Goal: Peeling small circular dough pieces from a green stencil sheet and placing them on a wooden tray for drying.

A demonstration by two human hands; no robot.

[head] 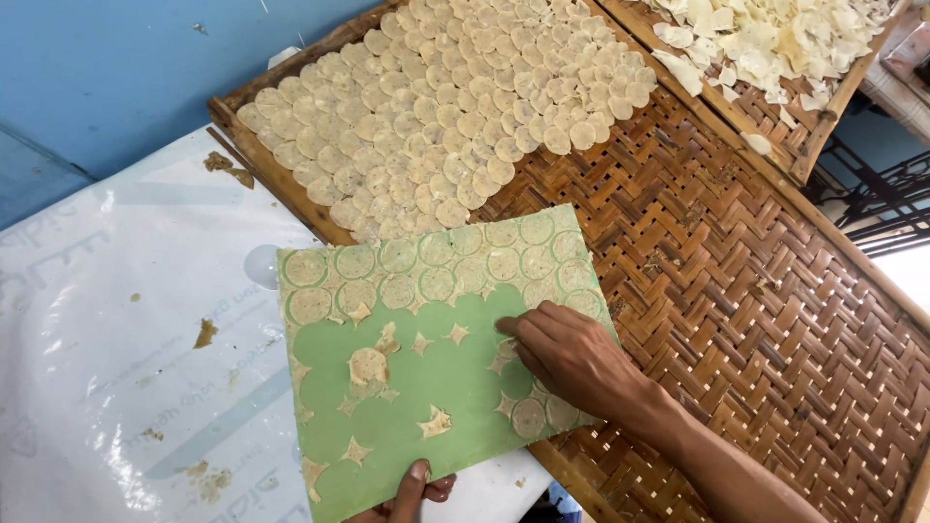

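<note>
A green board (pixel 455 378) lies tilted across the edge of a woven bamboo tray (pixel 736 291). Thin round dough discs (pixel 436 281) cover its far half, with small star-shaped scraps scattered on the bare near half. My left hand (pixel 412 494) grips the board's near edge, thumb on top. My right hand (pixel 572 358) rests on the board's right side, fingertips pinching at a disc there. Many pale round discs (pixel 455 107) lie overlapping in rows on the far part of the tray.
A white plastic sheet (pixel 116 339) with dough crumbs covers the surface at left, against a blue wall (pixel 116 68). A second bamboo tray (pixel 775 48) with irregular pale scraps sits at the top right. A dark metal frame (pixel 886 194) stands at the right.
</note>
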